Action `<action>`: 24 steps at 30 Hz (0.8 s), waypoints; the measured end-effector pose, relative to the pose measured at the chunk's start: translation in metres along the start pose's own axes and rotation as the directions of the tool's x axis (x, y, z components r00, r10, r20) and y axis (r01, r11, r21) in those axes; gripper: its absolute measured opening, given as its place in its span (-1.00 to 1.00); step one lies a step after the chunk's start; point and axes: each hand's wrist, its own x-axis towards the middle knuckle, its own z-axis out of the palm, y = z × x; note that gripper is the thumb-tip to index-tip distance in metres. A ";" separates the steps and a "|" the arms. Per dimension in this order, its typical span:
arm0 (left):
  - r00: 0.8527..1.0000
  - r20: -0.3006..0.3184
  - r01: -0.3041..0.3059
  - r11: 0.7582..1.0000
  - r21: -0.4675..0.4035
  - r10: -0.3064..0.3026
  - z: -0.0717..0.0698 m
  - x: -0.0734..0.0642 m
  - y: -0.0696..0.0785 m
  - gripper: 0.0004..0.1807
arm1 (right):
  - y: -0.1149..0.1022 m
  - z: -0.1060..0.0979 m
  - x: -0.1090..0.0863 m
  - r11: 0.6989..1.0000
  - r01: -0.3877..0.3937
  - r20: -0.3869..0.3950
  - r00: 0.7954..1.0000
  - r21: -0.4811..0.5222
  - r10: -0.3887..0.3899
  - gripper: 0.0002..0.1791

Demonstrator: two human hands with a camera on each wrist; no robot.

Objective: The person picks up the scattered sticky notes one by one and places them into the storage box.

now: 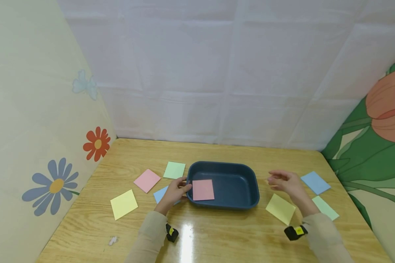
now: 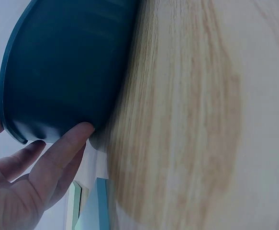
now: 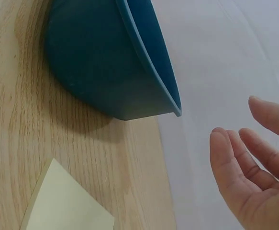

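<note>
A dark blue rectangular plastic tub (image 1: 237,188) stands mid-table with a pink sticky note pad (image 1: 203,190) inside at its left end. My left hand (image 1: 175,193) holds the tub's left end, thumb at the rim and fingers against the outer wall, as the left wrist view shows. To the right of the tub, apart from it, my right hand (image 1: 288,184) hovers with loosely bent fingers and nothing in them. Below it lies a yellow pad (image 1: 281,209), whose corner also shows in the right wrist view. A blue pad (image 1: 160,194) lies partly hidden under my left hand.
Left of the tub lie a green pad (image 1: 174,170), a pink pad (image 1: 147,180) and a yellow pad (image 1: 124,204). At right are a blue pad (image 1: 315,182) and a green pad (image 1: 326,208). A small white scrap (image 1: 113,240) sits near the front left.
</note>
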 end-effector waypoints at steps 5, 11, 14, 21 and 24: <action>1.000 0.002 0.003 1.000 -0.005 -0.003 0.000 0.000 0.000 -0.54 | 0.006 -0.004 -0.001 1.000 0.005 0.004 1.000 0.005 -0.005 -0.49; 1.000 -0.001 0.007 1.000 -0.004 -0.007 0.000 0.000 0.001 -0.54 | 0.029 -0.015 0.005 0.993 0.065 0.030 0.997 0.102 -0.069 -0.59; 1.000 -0.004 0.011 1.000 -0.005 -0.012 0.000 -0.001 0.002 -0.54 | 0.037 -0.020 0.007 0.991 0.061 0.026 0.998 0.121 -0.064 -0.66; 1.000 0.013 0.017 1.000 -0.019 -0.016 -0.001 0.000 0.001 -0.55 | 0.021 -0.018 -0.005 1.000 0.005 -0.023 1.000 0.010 -0.005 -0.43; 1.000 0.015 0.016 1.000 -0.019 -0.016 -0.001 0.000 0.002 -0.55 | 0.023 -0.021 -0.006 1.000 -0.002 -0.026 1.000 0.005 0.003 -0.40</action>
